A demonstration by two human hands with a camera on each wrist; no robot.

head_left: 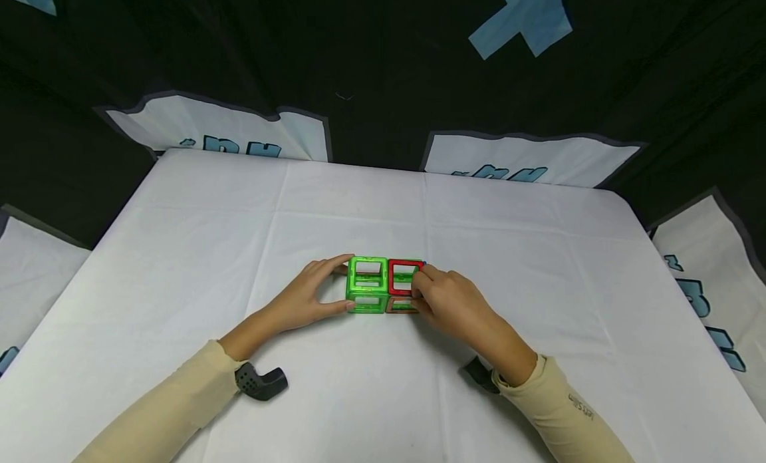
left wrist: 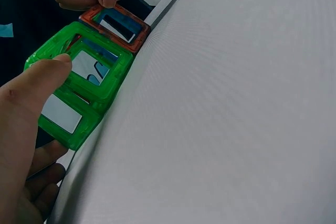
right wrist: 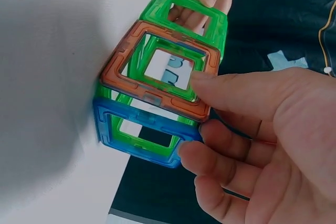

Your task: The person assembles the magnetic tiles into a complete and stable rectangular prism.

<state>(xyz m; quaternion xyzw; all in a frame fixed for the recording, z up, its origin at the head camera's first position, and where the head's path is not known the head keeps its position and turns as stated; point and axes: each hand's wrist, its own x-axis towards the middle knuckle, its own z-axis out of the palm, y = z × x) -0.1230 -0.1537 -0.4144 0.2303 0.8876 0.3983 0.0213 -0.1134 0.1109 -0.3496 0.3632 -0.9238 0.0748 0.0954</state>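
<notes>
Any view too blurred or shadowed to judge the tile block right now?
Head view: evenly lit and sharp, with wide-angle bending at the table edges. Left wrist view: the thumb of the left hand up close is soft, the green tiles clear. Right wrist view: the tablecloth is shadowed, the right hand looms large, the orange tile sharp.

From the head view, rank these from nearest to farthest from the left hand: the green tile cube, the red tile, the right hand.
Measured from the left hand:
1. Green tile cube, touched by the fingers on its left side.
2. Red tile, joined to the cube's right side.
3. Right hand, at the far right end, holding the red tile's side.
</notes>
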